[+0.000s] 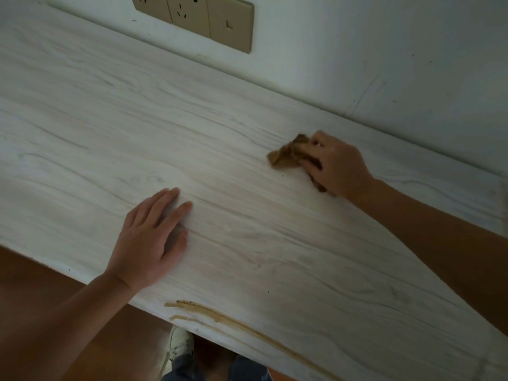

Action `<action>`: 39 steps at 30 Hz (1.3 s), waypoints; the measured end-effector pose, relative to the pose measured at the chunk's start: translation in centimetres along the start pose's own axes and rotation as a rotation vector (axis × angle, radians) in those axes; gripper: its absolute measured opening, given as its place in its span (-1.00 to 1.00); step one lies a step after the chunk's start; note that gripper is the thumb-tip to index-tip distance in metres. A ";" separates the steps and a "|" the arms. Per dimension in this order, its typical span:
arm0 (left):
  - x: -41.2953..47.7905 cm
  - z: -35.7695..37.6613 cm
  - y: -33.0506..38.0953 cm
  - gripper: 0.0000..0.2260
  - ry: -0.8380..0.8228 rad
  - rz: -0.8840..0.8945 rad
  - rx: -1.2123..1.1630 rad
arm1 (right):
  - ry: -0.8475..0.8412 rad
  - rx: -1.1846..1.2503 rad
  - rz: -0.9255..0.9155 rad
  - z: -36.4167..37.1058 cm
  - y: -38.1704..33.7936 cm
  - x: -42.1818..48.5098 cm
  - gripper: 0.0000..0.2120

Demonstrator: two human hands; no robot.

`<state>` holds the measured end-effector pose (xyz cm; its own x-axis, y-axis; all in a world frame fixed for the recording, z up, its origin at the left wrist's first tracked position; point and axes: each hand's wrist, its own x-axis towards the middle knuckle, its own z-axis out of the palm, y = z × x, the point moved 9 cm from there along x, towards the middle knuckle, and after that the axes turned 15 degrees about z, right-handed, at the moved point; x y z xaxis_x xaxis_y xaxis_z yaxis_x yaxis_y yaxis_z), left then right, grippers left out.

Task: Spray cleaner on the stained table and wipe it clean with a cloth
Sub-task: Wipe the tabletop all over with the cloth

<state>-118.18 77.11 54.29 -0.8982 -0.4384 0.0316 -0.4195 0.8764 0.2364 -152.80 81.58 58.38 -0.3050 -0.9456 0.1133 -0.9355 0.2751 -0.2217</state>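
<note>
Dim, flat, greenish light, soft shadows, slight overall softness, and perhaps wide-angle bending at the edges.

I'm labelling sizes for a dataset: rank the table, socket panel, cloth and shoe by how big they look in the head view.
1. table
2. socket panel, cut off at the top
3. cloth and shoe look alike; the right hand hides part of the cloth

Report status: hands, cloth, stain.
Left hand flat, open on white wood-grain table. Right hand grips crumpled brown cloth near far edge. Brown streaked stain at near edge, not yet wiped. Nothing standing between cloth and stain.
</note>
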 end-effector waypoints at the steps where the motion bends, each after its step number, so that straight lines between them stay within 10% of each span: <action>1: 0.0 0.0 0.0 -0.48 0.000 -0.003 -0.003 | 0.043 0.004 0.123 -0.4 1.9 1.1 -0.71; 8: -0.1 0.1 -0.1 -0.49 0.001 -0.009 -0.001 | 0.194 -0.001 0.724 -0.2 7.8 6.3 -0.72; 24: -0.1 0.1 0.0 -0.48 0.016 0.002 0.000 | -0.095 0.100 -0.127 0.9 -4.3 -8.1 -0.70; 33: -0.1 -0.2 0.1 -0.49 0.049 0.004 -0.002 | 0.147 0.056 0.574 -0.3 5.6 -0.8 -0.64; 39: 0.0 -0.3 0.2 -0.48 0.049 0.006 0.001 | 0.069 0.110 0.298 0.6 -2.7 -7.3 -0.66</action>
<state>-118.16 77.20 54.67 -0.8932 -0.4425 0.0800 -0.4145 0.8792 0.2348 -147.94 87.62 57.56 -0.5778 -0.8110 0.0921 -0.7793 0.5146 -0.3577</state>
